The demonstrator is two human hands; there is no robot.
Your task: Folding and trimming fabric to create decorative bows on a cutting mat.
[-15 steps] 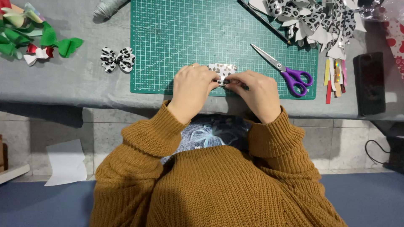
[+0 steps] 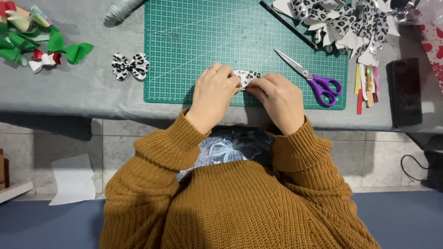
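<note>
My left hand [image 2: 213, 94] and my right hand [image 2: 278, 99] meet at the near edge of the green cutting mat [image 2: 194, 41]. Between their fingertips they pinch a small white piece with black leopard spots [image 2: 246, 76], most of it covered by the fingers. A ring shows on my left hand. Both arms wear mustard knit sleeves.
Purple-handled scissors [image 2: 318, 83] lie right of my hands. A finished spotted bow [image 2: 130, 65] sits left of the mat, green and red bows [image 2: 41, 44] farther left. A pile of spotted cut pieces [image 2: 341, 23], coloured strips [image 2: 367, 85] and a black phone [image 2: 405, 92] lie at the right.
Both hands stay at the spotted piece; the fingers have shifted slightly on it. Nothing else has moved.
</note>
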